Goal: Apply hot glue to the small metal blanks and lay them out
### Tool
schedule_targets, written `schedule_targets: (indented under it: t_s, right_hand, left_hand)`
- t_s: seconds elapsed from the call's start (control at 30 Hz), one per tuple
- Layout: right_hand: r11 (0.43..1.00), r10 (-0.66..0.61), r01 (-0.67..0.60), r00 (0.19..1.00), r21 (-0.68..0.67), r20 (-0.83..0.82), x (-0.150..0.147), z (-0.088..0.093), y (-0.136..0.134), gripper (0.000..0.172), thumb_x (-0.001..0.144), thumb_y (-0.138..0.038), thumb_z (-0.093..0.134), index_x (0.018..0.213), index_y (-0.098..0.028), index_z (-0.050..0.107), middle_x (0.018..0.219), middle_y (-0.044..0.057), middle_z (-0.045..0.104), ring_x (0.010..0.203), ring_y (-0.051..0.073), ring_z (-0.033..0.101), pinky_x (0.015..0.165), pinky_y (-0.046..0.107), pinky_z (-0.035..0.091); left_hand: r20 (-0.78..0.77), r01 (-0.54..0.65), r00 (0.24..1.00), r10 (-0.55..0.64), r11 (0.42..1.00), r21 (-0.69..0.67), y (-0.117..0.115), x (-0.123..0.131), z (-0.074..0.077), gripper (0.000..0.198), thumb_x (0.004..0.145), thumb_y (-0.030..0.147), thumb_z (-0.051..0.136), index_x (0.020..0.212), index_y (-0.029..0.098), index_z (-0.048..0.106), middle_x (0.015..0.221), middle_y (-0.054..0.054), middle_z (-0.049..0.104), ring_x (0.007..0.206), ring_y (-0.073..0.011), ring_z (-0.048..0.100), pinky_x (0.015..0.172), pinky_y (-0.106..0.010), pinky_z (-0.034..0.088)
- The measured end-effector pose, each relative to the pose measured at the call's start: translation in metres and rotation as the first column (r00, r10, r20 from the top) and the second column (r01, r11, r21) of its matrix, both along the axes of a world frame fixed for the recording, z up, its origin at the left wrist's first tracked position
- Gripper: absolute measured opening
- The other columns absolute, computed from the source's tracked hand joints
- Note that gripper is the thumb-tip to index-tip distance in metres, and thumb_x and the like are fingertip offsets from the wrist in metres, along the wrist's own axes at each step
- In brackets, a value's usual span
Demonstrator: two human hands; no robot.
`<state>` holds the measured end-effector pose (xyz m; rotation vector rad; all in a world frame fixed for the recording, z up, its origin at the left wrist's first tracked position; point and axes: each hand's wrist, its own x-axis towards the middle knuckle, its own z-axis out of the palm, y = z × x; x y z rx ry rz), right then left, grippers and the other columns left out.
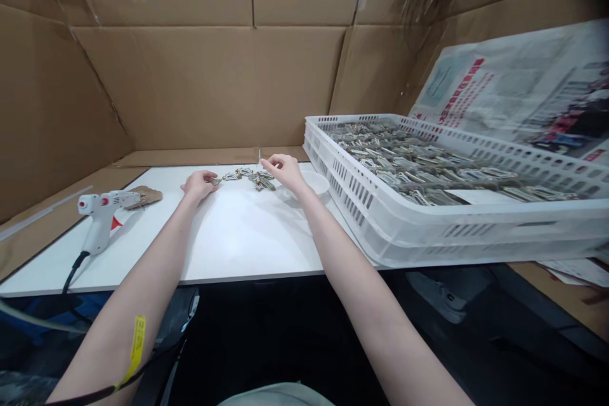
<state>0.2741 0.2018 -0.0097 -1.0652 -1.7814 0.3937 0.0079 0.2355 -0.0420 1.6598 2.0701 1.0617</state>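
I see clip row point(247, 176) lying crosswise: left hand point(200, 184) pinching its left end, right hand point(284, 170) half-curled at the right end, grip unclear.

A: How do the arms lie?
B: Both bare forearms stretch forward. The left hand point(198, 184) is fist-like, fingers curled in; the right hand point(285, 170) is palm down, fingers loosely bent.

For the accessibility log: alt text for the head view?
A person's left hand and right hand touch a row of metal clips on a white board. A white crate of similar clips stands at right, a glue gun at left.
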Motion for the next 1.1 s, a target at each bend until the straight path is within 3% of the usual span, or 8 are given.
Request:
schedule_targets:
  t_s: [0.2,0.63,0.77,0.83,0.93,1.0,1.1]
  right_hand:
    - [1.0,0.002,-0.002,1.0,-0.003,0.001,0.0,0.0,-0.001,0.035,0.083,-0.048,0.053,0.066,-0.019,0.062,0.07,0.001,0.065,0.069,0.015,0.055,0.07,0.026,0.039]
    - [1.0,-0.026,0.026,0.999,-0.006,0.022,0.0,0.002,-0.001,0.033,0.084,-0.045,0.054,0.067,-0.018,0.064,0.071,0.001,0.066,0.072,0.015,0.057,0.072,0.025,0.04]
    - [0.991,-0.129,0.132,0.989,-0.038,0.076,0.001,0.001,0.001,0.031,0.086,-0.042,0.054,0.069,-0.019,0.066,0.074,0.002,0.069,0.075,0.016,0.06,0.074,0.025,0.041]
    - [0.949,-0.286,0.299,0.951,-0.103,0.118,0.003,0.0,0.003,0.028,0.086,-0.038,0.053,0.072,-0.02,0.068,0.078,0.003,0.071,0.079,0.018,0.062,0.074,0.026,0.042]
    - [0.817,-0.486,0.532,0.843,-0.224,0.229,0.008,-0.001,0.002,0.022,0.086,-0.029,0.052,0.082,-0.021,0.072,0.09,0.008,0.073,0.088,0.022,0.066,0.073,0.029,0.045]
    - [0.75,-0.523,0.603,0.792,-0.273,0.314,0.011,0.001,0.0,0.021,0.084,-0.024,0.053,0.09,-0.02,0.073,0.099,0.011,0.073,0.094,0.025,0.067,0.075,0.031,0.047]
    - [0.722,-0.503,0.625,0.769,-0.297,0.394,0.015,0.005,-0.003,0.023,0.081,-0.018,0.055,0.097,-0.02,0.072,0.106,0.014,0.071,0.101,0.028,0.066,0.078,0.034,0.049]
  left_hand:
    - [-0.067,-0.056,0.996,0.056,0.998,0.0,-0.005,0.0,0.0,0.03,0.064,0.01,0.072,0.091,0.023,0.071,0.101,-0.006,0.076,0.109,-0.0316,0.062,0.099,-0.052,0.029]
    - [-0.151,-0.098,0.983,0.104,0.994,0.045,-0.008,-0.002,0.003,0.034,0.067,0.002,0.061,0.098,0.014,0.069,0.1,-0.012,0.072,0.115,-0.0383,0.054,0.094,-0.057,0.024]
    - [-0.188,-0.1,0.976,0.107,0.994,0.05,-0.008,-0.002,0.002,0.034,0.07,0.004,0.058,0.1,0.015,0.071,0.103,-0.013,0.072,0.115,-0.0388,0.054,0.093,-0.057,0.027]
    - [-0.214,-0.063,0.974,0.072,0.997,0.049,-0.008,0.001,0.002,0.033,0.072,0.007,0.058,0.099,0.017,0.072,0.106,-0.012,0.073,0.115,-0.0378,0.055,0.094,-0.056,0.029]
    - [-0.27,0.037,0.962,-0.021,0.998,0.054,-0.01,0.01,0.003,0.032,0.075,0.013,0.057,0.101,0.023,0.072,0.114,-0.009,0.072,0.12,-0.0356,0.052,0.097,-0.054,0.031]
    - [-0.315,0.117,0.944,-0.095,0.992,0.049,-0.011,0.017,0.003,0.032,0.078,0.017,0.054,0.104,0.026,0.072,0.122,-0.007,0.069,0.125,-0.0343,0.049,0.099,-0.053,0.031]
    - [-0.37,0.225,0.907,-0.204,0.974,0.013,-0.012,0.025,0.001,0.031,0.079,0.019,0.052,0.101,0.028,0.071,0.126,-0.005,0.067,0.124,-0.0316,0.051,0.1,-0.05,0.033]
